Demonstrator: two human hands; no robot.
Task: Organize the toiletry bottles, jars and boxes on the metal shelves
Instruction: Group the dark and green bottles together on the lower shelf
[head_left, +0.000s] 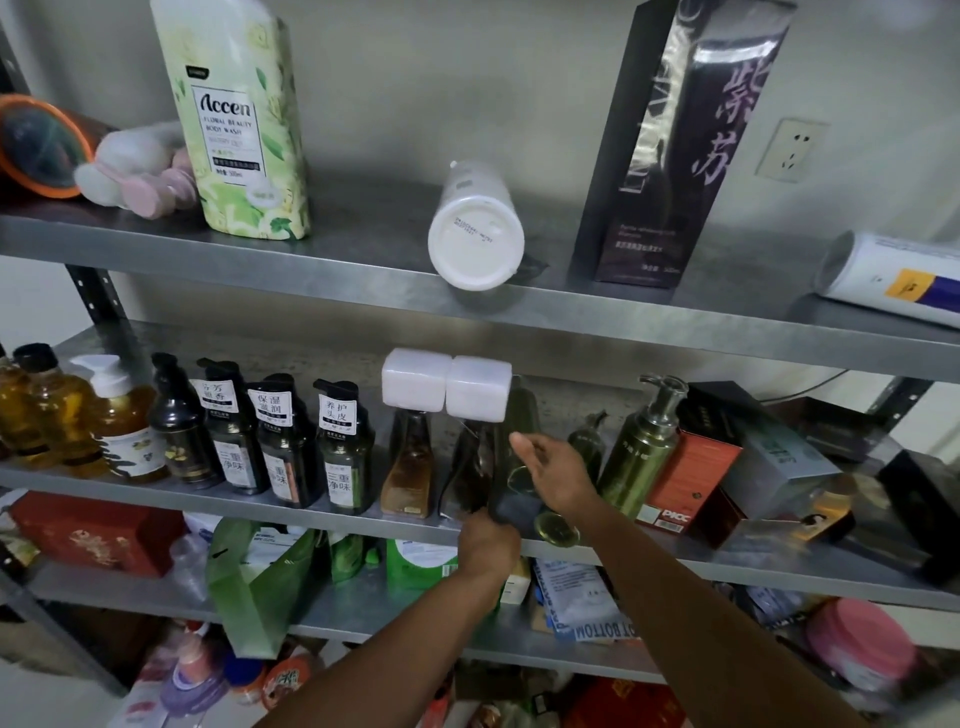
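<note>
The dark green box (522, 415) is standing upright at frame centre on the middle shelf (779, 571), long axis vertical. The left hand (488, 545) is gripping its base from below. The right hand (558, 480) is bracing its right side, fingers hidden, so I can't tell their curl.

One wide-angle head view faces the metal shelves (260, 248) from close by. The left hand (488, 543) and right hand (558, 480) sit mid-frame, with shelves above and below.
</note>
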